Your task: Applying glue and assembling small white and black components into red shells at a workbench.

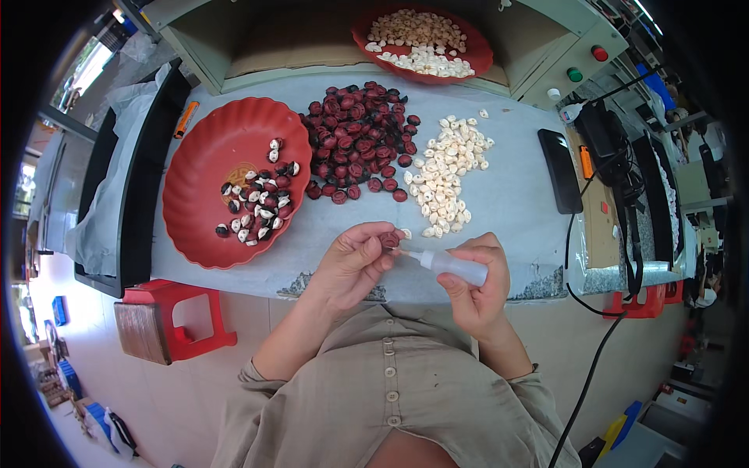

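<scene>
Between the thumb and fingers of my left hand (pixel 349 269) is a small round dark red piece (pixel 389 240). A small white shell-like piece (pixel 406 234) shows right beside it; whether my fingers hold it too, I cannot tell. My right hand (pixel 482 290) is closed around a translucent squeeze bottle (pixel 460 268), its narrow nozzle pointing left at the red piece. Beyond my hands lies a heap of dark red and black round pieces (pixel 355 132). To its right is a pile of white shell-like pieces (pixel 449 171).
A red scalloped tray (pixel 195 171) at left holds several joined red-and-white pieces. Another red tray (pixel 482 58) with cream and white pieces stands at the back. A phone (pixel 559 171), cables and an orange marker (pixel 586 162) lie right. A red stool (pixel 183 316) stands below left.
</scene>
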### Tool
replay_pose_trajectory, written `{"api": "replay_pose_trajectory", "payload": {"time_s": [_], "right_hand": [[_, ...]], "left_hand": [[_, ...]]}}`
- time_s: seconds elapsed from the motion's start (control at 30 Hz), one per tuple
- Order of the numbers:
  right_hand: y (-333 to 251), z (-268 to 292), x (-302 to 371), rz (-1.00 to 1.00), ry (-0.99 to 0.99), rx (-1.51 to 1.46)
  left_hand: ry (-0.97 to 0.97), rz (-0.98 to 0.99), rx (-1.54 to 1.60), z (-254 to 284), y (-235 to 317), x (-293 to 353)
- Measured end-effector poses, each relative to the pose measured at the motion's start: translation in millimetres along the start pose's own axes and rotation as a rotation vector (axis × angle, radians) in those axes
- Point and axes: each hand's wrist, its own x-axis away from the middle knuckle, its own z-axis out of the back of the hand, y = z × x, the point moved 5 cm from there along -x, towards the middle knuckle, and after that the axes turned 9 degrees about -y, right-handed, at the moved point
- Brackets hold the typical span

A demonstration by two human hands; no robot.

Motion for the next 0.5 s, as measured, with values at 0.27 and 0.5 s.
{"api": "replay_pose_trajectory", "payload": {"time_s": [0.27, 0.5], "right_hand": [[-7, -1, -1, 0.090, 0.006, 0.089], [-15, 0, -3, 0.120, -0.002, 0.147]], "left_hand": [[-0.017, -0.002, 0.001, -2, 0, 0], [0.005, -0.003, -0.023, 0, 0, 1]]}}
